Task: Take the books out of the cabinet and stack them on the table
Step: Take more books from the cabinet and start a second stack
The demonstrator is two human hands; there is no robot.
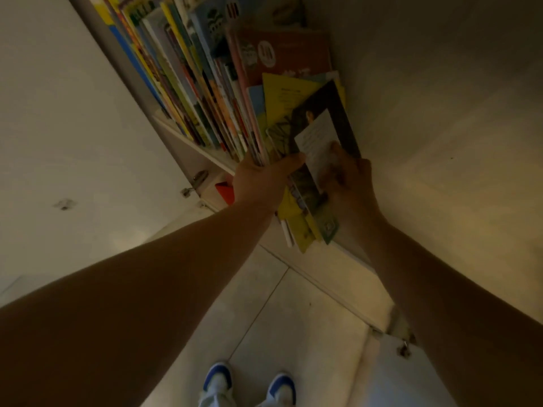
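Pale floor tiles [293, 312] fill the lower middle of our one head view, with our blue-and-white shoes [249, 386] at the bottom edge and a light cabinet wall [440, 113] rising dim along the right; no table shows anywhere in the frame. At upper centre we look into the cabinet shelf [188, 136], where a long row of thin upright books [182, 83] leans from the upper left towards the middle, and a brown-covered book [293, 51] stands behind them. At frame centre we hold a small bundle of books [302, 183] tipped out past the shelf edge, a dark-covered one with a white text panel on top and yellow ones beneath. Our left hand [258, 183] is closed on the bundle from the left side, thumb laid across the front cover; our right hand [346, 174] is closed on the right side, thumb pressing the white panel. The bundle's long axis runs from the upper right, inside the cabinet, down to the lower middle, towards us, so its near end already hangs free below both hands. Both hands sit about equally close, at mid-length. We judge the coming move to be a draw along that axis, down and towards us, until the far ends clear the standing row
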